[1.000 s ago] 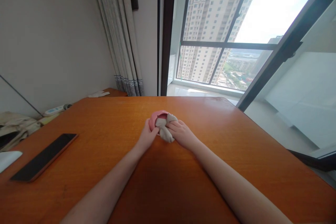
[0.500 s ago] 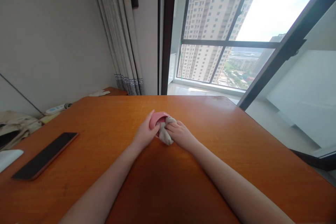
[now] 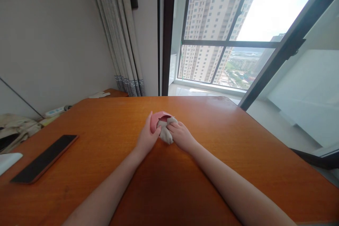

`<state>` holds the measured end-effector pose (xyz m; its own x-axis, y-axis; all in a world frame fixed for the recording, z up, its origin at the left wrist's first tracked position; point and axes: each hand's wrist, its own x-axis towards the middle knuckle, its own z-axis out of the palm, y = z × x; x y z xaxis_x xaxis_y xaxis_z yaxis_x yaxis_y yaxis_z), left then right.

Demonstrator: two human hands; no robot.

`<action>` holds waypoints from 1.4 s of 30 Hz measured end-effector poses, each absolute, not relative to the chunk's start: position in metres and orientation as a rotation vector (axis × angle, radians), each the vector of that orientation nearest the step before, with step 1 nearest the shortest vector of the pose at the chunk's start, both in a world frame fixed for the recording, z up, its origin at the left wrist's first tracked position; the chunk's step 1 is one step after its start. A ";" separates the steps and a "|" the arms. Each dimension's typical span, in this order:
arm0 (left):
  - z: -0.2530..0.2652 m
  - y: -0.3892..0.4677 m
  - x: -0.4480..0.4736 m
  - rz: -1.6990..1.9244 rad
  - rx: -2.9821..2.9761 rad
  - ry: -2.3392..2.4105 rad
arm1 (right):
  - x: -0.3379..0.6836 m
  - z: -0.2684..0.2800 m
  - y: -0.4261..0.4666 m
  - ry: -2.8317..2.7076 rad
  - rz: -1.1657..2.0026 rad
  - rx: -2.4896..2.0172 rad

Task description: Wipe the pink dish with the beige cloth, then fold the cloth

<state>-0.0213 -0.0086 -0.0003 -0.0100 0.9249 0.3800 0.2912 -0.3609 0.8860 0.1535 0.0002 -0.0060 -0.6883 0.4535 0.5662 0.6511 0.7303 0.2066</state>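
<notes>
Across the wooden table (image 3: 169, 190), just beyond its middle, the left hand (image 3: 146, 137) grasps the pink bowl (image 3: 155, 118), freshly turned so more grey cloth (image 3: 165, 135) shows at its mouth, the right hand (image 3: 183, 137) gripping that cloth.

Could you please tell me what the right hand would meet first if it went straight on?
The right hand touches the grey cloth, so that comes first; the pink bowl probably follows, though depth is unclear.
</notes>
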 end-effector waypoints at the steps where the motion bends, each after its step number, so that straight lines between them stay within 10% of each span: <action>1: -0.001 -0.012 -0.018 1.429 1.641 1.279 | 0.152 -0.008 0.000 -2.431 -0.551 -0.835; 42: 0.009 0.001 -0.037 1.176 1.661 1.246 | 0.163 0.002 -0.002 -2.573 -0.454 -0.778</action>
<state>-0.0372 0.0013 0.0085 0.1094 0.9659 0.2348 0.2899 -0.2570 0.9219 0.1634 -0.0021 0.0021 -0.7592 0.4485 0.4716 0.5828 0.7911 0.1858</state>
